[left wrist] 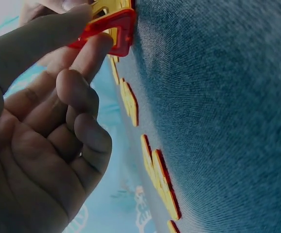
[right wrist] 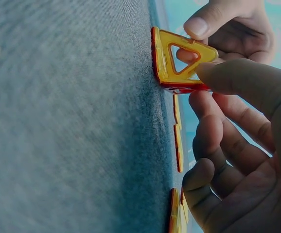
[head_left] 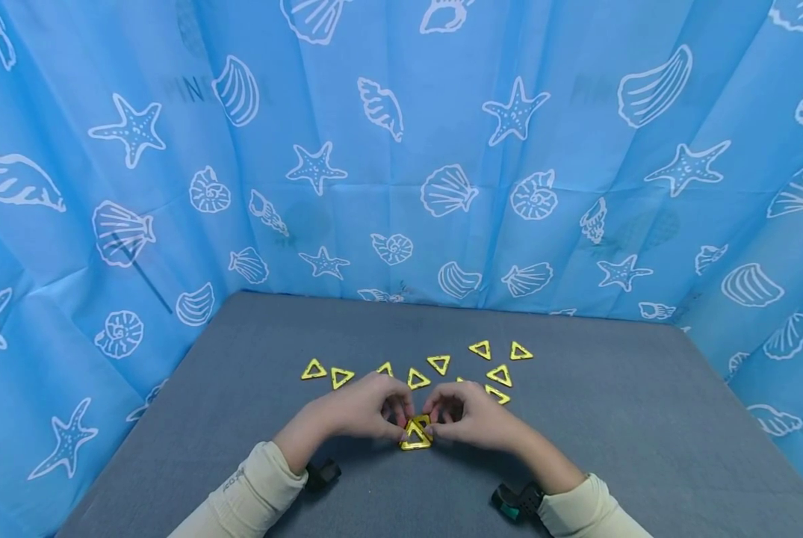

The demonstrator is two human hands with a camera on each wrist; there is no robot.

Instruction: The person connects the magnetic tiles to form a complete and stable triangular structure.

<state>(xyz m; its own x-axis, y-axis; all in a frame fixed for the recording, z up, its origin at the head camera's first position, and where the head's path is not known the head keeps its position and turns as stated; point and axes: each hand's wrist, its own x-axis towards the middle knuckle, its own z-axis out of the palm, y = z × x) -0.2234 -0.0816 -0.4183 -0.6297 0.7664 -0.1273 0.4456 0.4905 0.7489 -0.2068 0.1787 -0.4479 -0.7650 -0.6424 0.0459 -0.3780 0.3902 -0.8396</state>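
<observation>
Grey table (head_left: 643, 418), blue seashell curtain (head_left: 401, 149)

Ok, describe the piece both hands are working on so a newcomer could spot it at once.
Start at the grey table in front of the blue seashell curtain. Near its front edge, the left hand and right hand meet around a small cluster of yellow triangles. Unlike the loose triangles lying flat behind, its pieces stand up joined together.

Small yellow triangle-frame assembly (head_left: 416, 435) at 6 o'clock of tabletop (head_left: 643, 418), near front edge. Translucent yellow plastic, reddish-orange along edges, open triangular centres. One tile flat on tabletop; further tiles tilted up from its edges, leaning together. Left hand (head_left: 364, 407) pinches it from 9 o'clock, right hand (head_left: 475, 415) from 3 o'clock.
</observation>
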